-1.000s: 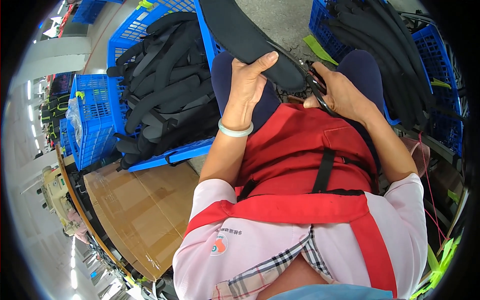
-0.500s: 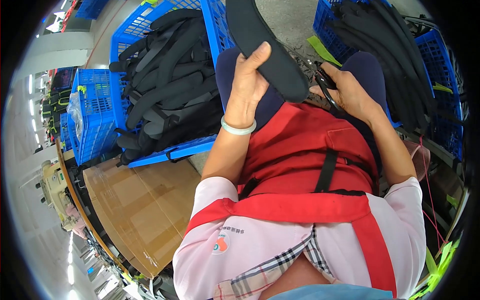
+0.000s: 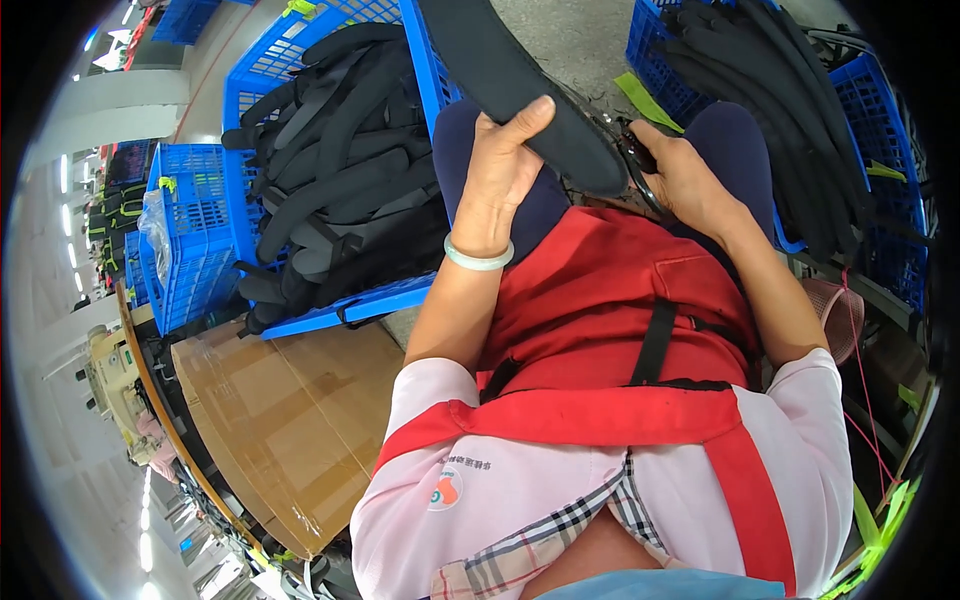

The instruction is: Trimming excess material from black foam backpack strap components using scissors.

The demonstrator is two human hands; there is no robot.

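My left hand [image 3: 497,175] grips a long black padded strap [image 3: 515,85] that slants up and away over my lap. A pale green bangle [image 3: 478,260] sits on that wrist. My right hand [image 3: 683,178] is closed around a small dark tool, likely scissors [image 3: 640,165], right at the strap's lower end. Both hands rest above my red apron [image 3: 620,330].
A blue plastic crate [image 3: 330,150] full of black padded straps stands at my left. Another blue crate [image 3: 800,110] with more black straps is at the right. A brown cardboard box [image 3: 270,420] lies lower left, with a further blue crate [image 3: 185,235] beyond it.
My left hand has slid a little along the strap, its thumb now lying across the strap's face. The strap has shifted slightly upward. My right hand stays at the strap's end.
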